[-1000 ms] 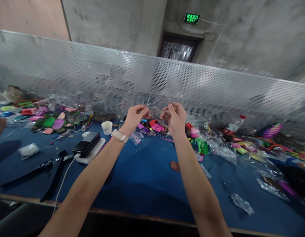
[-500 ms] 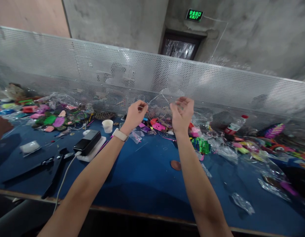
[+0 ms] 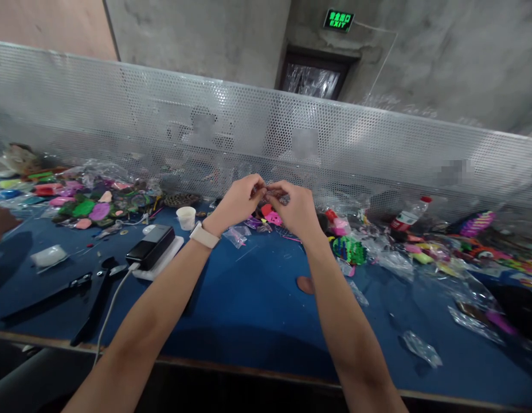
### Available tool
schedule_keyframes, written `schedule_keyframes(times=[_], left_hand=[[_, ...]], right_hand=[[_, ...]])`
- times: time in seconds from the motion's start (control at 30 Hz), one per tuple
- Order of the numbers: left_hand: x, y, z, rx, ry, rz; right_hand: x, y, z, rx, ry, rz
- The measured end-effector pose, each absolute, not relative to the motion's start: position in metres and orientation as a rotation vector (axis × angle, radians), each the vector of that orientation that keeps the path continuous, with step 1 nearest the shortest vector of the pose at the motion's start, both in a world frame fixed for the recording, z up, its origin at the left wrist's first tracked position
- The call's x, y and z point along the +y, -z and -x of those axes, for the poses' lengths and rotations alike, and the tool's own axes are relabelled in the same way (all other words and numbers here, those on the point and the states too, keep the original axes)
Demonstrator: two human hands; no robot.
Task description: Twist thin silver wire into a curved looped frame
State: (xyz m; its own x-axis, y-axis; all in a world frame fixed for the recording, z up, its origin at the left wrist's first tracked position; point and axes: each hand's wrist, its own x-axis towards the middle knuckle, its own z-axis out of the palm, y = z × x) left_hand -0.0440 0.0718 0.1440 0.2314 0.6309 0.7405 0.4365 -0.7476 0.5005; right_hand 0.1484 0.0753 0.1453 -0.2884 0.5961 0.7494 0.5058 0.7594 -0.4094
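Note:
My left hand [image 3: 238, 201], with a pale band on its wrist, and my right hand [image 3: 294, 207] meet above the far side of the blue table [image 3: 249, 310]. Both pinch a small item [image 3: 272, 188] between their fingertips; it is too small to name, perhaps a bit of clear plastic. Below the hands lie pink and red small parts [image 3: 271, 217] and little clear bags [image 3: 237, 235].
A perforated metal screen [image 3: 335, 137] walls the table's far edge. Left: a white cup [image 3: 186, 218], a black device on a white pad [image 3: 152, 248] with a cable, black tools [image 3: 77, 287], piles of coloured pieces [image 3: 94, 203]. Right: a green piece [image 3: 349, 250], a bottle [image 3: 406, 218], clear bags.
Half a second ago my hands were spread apart, stretching thin clear material between them. They have come together, fingertips touching, and dropped slightly.

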Motion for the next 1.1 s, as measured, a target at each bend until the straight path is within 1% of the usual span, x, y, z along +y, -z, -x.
schedule_keyframes(times=[0.1, 0.2, 0.33, 0.5, 0.6, 0.7, 0.83, 0.97, 1.1], left_hand=[[0.067, -0.146, 0.040, 0.949, -1.545, -2.174], [0.065, -0.148, 0.038, 0.903, -1.528, -2.052], [0.063, -0.148, 0.037, 0.850, -1.466, -1.898], [0.064, -0.149, 0.040, 0.794, -1.396, -1.733], [0.067, -0.149, 0.043, 0.779, -1.349, -1.701], [0.068, -0.148, 0.045, 0.783, -1.402, -1.793], [0.064, -0.148, 0.041, 0.839, -1.585, -1.973], [0.059, -0.148, 0.039, 0.911, -1.686, -2.166], [0.060, -0.149, 0.043, 0.904, -1.685, -2.412]], right_hand=[[0.071, -0.148, -0.149, -1.886, -0.279, 0.797], [0.067, -0.151, -0.150, -1.879, -0.324, 0.778], [0.065, -0.151, -0.152, -1.881, -0.279, 0.793], [0.066, -0.147, -0.150, -1.926, -0.125, 0.802], [0.066, -0.145, -0.147, -1.912, -0.179, 0.763], [0.067, -0.145, -0.146, -1.808, -0.386, 0.727], [0.069, -0.148, -0.147, -1.731, -0.592, 0.689], [0.069, -0.152, -0.151, -1.710, -0.620, 0.669], [0.068, -0.152, -0.154, -1.730, -0.581, 0.683]])
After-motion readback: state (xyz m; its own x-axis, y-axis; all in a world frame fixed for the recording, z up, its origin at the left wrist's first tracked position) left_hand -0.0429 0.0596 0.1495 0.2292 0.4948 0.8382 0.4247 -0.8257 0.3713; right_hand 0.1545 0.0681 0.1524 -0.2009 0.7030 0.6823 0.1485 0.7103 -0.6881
